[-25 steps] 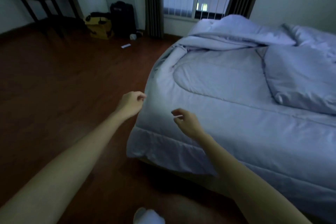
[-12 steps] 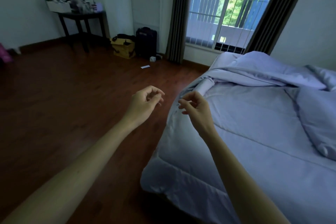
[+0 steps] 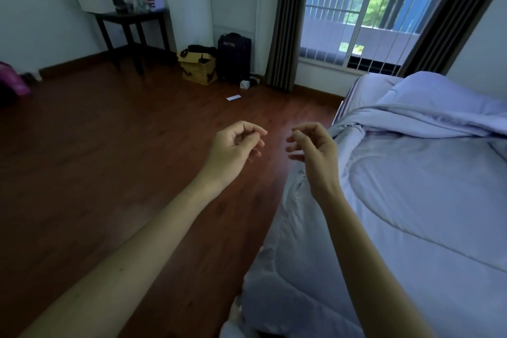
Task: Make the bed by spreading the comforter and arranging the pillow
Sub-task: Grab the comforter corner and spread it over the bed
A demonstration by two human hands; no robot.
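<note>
A pale lilac comforter (image 3: 411,200) covers the bed on the right, flat near me and bunched into folds (image 3: 428,115) at the far end by the window. My left hand (image 3: 233,149) hovers over the wood floor, fingers loosely curled and holding nothing. My right hand (image 3: 315,149) hangs beside it, just off the comforter's left edge, fingers apart and empty. Neither hand touches the bedding. No pillow can be told apart from the folds in this view.
Dark wood floor (image 3: 123,159) stretches left of the bed. A black side table (image 3: 131,27) with clutter stands at the back wall. A cardboard box (image 3: 197,67) and a black suitcase (image 3: 233,56) sit by the curtain. A paper slip (image 3: 233,97) lies on the floor.
Both hands have let go of the comforter's edge and risen away from it. The view has swung up and left, showing more floor and less bed.
</note>
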